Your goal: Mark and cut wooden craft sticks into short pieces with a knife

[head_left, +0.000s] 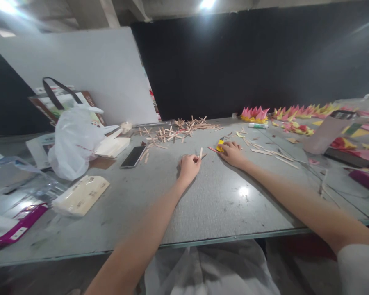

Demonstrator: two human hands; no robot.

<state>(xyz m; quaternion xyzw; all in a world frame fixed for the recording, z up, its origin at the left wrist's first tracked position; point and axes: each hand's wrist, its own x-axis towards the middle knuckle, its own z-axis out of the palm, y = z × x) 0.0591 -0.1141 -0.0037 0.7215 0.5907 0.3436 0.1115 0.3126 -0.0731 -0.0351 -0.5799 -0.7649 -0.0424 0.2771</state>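
Note:
My left hand (pixel 189 167) is closed in a pinch around a short, flat wooden stick (pixel 201 153), which points up from the fingertips just above the tabletop. To its right, my right hand (pixel 233 154) rests low on the table with its fingers curled over a small yellow object (pixel 220 144) with a dark end; its kind cannot be made out. A thin red-and-white strip (pixel 212 149) lies beside those fingers, toward the left hand. Beyond both hands spreads a loose pile of wooden sticks (pixel 172 133), some joined into crossed shapes.
Left on the table are a phone (pixel 133 157), a white plastic bag (pixel 75 139), a tissue pack (pixel 81 195) and a clear bottle (pixel 21 176). On the right stand a pink tumbler (pixel 329 132), pink-and-yellow paper flowers (pixel 254 114), a glue stick (pixel 258 125) and scattered sticks (pixel 261 151).

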